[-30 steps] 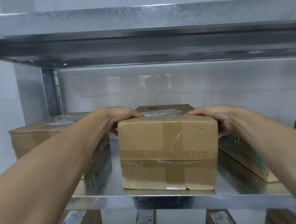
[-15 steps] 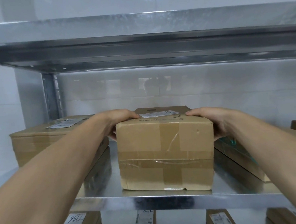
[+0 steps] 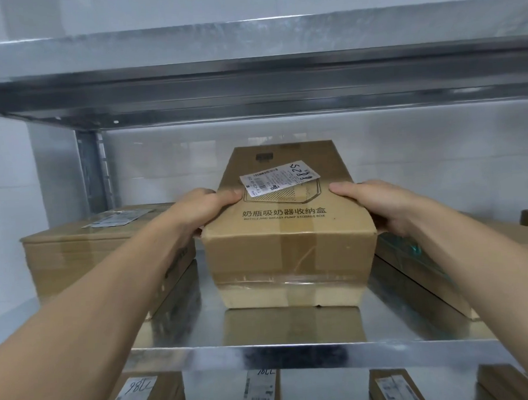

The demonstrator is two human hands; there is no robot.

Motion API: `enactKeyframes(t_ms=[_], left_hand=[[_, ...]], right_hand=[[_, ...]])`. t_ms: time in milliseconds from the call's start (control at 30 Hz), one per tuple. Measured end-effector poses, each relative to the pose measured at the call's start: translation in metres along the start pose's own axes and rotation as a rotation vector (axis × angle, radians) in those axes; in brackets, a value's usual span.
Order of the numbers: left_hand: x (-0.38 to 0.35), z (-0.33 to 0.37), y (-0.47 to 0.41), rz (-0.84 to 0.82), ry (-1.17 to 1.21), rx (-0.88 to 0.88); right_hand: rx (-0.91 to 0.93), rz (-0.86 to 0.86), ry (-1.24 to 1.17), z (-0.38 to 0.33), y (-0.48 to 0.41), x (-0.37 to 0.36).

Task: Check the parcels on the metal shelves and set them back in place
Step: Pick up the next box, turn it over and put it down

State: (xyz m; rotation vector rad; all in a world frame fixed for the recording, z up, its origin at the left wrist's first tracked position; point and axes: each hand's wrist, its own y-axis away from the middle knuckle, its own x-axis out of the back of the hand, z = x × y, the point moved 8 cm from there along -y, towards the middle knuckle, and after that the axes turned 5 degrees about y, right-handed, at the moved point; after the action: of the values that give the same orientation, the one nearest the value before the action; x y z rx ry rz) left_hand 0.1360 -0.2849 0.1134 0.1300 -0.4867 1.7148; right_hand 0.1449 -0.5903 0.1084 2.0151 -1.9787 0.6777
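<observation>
Parcel (image 3: 290, 250), brown cardboard, taped: held at both upper side edges. Left hand (image 3: 202, 212) curls round the left edge, thumb on the top face; right hand (image 3: 376, 203) grips the right edge the same way. Position: middle of the metal shelf (image 3: 295, 354), tipped so the top face leans toward the camera, front lower edge on the shelf. White shipping label (image 3: 280, 179) on top, handwritten number. Flat carton (image 3: 91, 254) just beside on the left; green-taped carton (image 3: 429, 276) close on the right. Labelled boxes (image 3: 141, 396) on the level beneath.

Narrow gaps flanking middle parcel (image 3: 290, 253) — left box (image 3: 76, 255), right box (image 3: 407, 278) — upper shelf (image 3: 250, 87) overhead.
</observation>
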Motion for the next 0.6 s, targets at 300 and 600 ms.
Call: enactKeyframes(t_ms=[300, 600], left_hand=[[-0.005, -0.013, 0.015, 0.033, 0.063, -0.190], [-0.013, -0.035, 0.025, -0.113, 0.197, -0.152]], right_hand=[[0.177, 0.033, -0.098, 0.014, 0.004, -0.004], [0.337, -0.098, -0.311, 0.033, 0.013, -0.019]])
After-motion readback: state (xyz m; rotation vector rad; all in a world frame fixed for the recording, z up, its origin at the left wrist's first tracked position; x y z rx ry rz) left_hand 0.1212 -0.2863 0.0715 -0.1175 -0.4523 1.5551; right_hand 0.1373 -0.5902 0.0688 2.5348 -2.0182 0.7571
